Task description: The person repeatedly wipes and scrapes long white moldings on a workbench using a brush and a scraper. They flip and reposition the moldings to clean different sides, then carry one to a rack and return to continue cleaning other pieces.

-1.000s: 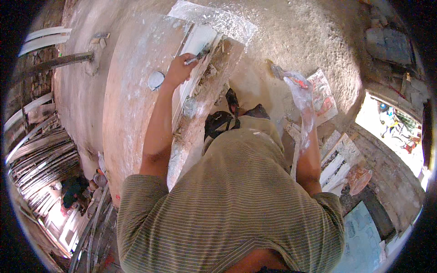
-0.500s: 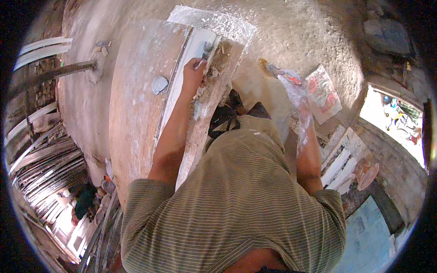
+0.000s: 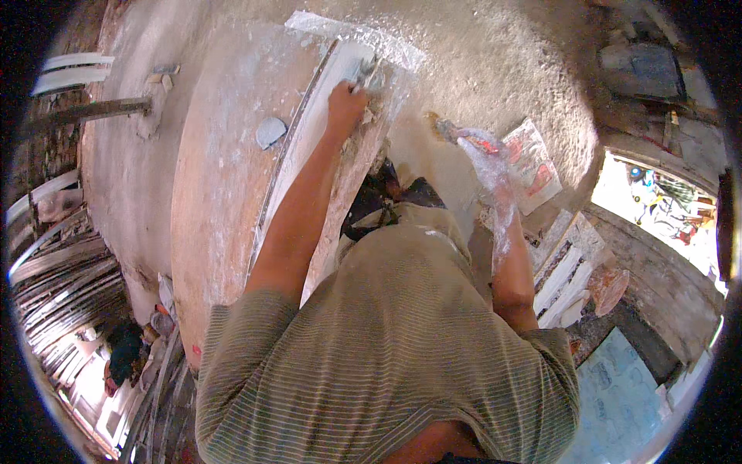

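Fingers (image 3: 355, 90) of the left hand (image 3: 345, 112) are curled in tight around a small tool (image 3: 366, 71). It looks grey at its end, but most of it is hidden from me. From far off, I see it at the top end of a long white strip (image 3: 308, 131). The strip lies on a slant, just left of the left arm. The right hand (image 3: 485, 155) is out to the right, well apart from the strip, and covered in white stuff. Something red shows at its fingers, but they are too blurry for me to tell how far open they are or what they hold.

Left of the strip is a big brown board (image 3: 220, 178). A pale round lid (image 3: 271, 132) lies on it, close to the strip. Past the strip's top end is a shiny sheet (image 3: 309, 23) with white bits on it. A paper (image 3: 532, 166) with red shapes lies just beside the right hand. Farther off, I see a pile of long sticks (image 3: 73, 286) to the left and a bright opening (image 3: 653, 205) to the right.
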Available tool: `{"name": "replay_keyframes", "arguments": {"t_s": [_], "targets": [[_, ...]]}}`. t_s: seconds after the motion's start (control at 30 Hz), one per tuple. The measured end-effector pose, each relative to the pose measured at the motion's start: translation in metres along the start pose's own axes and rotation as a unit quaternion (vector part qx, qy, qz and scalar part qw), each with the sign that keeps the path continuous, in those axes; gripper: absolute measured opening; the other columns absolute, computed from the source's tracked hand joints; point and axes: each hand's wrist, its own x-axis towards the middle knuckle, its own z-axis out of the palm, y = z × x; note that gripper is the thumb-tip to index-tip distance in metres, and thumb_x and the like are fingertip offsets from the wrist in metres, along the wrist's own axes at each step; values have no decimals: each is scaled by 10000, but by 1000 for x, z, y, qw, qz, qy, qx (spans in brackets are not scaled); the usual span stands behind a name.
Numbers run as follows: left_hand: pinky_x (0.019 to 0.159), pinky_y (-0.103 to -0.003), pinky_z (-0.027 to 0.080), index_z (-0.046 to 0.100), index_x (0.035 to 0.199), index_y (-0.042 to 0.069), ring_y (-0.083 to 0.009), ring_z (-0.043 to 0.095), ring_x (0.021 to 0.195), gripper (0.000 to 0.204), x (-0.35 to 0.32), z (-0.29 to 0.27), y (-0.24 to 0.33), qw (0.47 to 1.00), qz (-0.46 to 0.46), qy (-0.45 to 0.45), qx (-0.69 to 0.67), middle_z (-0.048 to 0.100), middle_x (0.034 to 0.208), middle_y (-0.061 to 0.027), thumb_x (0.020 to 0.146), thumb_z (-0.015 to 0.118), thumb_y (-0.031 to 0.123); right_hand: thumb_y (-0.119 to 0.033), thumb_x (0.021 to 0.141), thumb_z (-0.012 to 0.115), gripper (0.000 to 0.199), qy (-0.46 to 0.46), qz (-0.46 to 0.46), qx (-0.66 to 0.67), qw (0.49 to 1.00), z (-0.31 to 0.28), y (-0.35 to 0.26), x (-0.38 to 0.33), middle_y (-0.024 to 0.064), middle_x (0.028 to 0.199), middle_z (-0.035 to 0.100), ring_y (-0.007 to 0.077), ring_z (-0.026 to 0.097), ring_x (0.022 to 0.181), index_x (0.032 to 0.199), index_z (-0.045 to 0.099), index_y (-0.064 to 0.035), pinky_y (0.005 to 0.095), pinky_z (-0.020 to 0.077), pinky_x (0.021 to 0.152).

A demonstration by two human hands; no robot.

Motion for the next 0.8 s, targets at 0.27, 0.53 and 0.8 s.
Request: {"name": "replay_keyframes", "arguments": {"t_s": [0.27, 0.53, 0.8], "targets": [[480, -333, 470, 627, 955, -46, -208, 635, 561, 317, 34, -22, 36, 972, -65, -90, -209, 626, 628, -125, 801, 684, 226, -117, 850, 696, 166, -87, -8, 198, 976, 90, -25, 13, 21, 943, 690, 121, 632, 881, 999, 703, -45, 264, 506, 795], [335, -290, 351, 595, 960, -20, -136, 502, 414, 225, -80, -115, -9, 930, -170, 32, -325, 572, 744, -58, 899, 630, 194, -215, 843, 648, 138, -223, -106, -217, 944, 164, -81, 110, 33, 693, 618, 112, 571, 680, 870, 701, -90, 309, 473, 641], [318, -265, 329, 561, 995, 28, -116, 502, 412, 207, -179, -109, -23, 888, -261, 191, -328, 548, 702, -39, 916, 615, 212, -210, 827, 695, 169, -260, -194, -198, 925, 125, -95, 186, 14, 778, 681, 81, 579, 705, 919, 718, -71, 278, 487, 677]]}}
